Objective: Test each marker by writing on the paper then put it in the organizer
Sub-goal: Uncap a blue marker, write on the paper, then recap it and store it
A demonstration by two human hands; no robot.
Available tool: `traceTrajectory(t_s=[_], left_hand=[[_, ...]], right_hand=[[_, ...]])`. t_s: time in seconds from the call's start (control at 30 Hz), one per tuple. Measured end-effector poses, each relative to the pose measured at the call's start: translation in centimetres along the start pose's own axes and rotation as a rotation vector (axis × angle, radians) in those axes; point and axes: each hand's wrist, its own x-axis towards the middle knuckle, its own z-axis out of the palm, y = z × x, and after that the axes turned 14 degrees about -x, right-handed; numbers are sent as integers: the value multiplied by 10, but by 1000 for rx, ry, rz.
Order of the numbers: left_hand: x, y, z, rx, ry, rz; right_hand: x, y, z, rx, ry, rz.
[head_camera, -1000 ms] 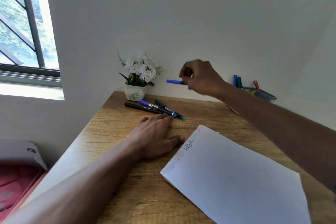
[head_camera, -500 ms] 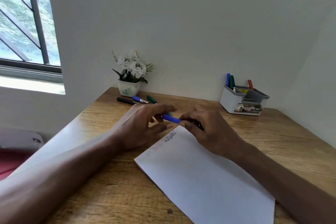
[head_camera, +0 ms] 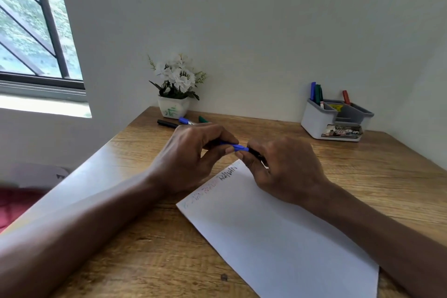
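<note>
A blue marker (head_camera: pixel 238 147) is held between both hands just above the far corner of the white paper (head_camera: pixel 273 232). My left hand (head_camera: pixel 191 152) pinches its blue cap end. My right hand (head_camera: pixel 283 167) grips the dark barrel, most of it hidden in the fist. The paper carries a few written words along its far-left edge. Three markers, black (head_camera: pixel 167 123), blue (head_camera: pixel 185 120) and green (head_camera: pixel 203 119), lie on the wooden desk (head_camera: pixel 362 176) beside the flower pot. The white and grey organizer (head_camera: pixel 321 121) at the back right holds blue, green and red markers upright.
A small white pot of white flowers (head_camera: pixel 175 87) stands at the back of the desk against the wall. A window is at the upper left. Something red (head_camera: pixel 12 203) lies below the desk's left edge.
My right hand brought the blue marker down from the air to just above the paper. My left hand lifted off the desk and took hold of the cap end. The camera tilted down.
</note>
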Motion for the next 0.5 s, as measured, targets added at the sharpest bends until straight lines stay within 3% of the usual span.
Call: traceTrajectory(t_s=[0.2, 0.33, 0.5], left_hand=[[-1, -5, -3, 2, 16, 15], [-1, -14, -10, 11, 87, -100], [0, -26, -22, 92, 132, -277]], right_hand=[[-2, 6, 10, -68, -36, 105], [-4, 9, 12, -29, -46, 172], [-10, 11, 20, 19, -233, 213]])
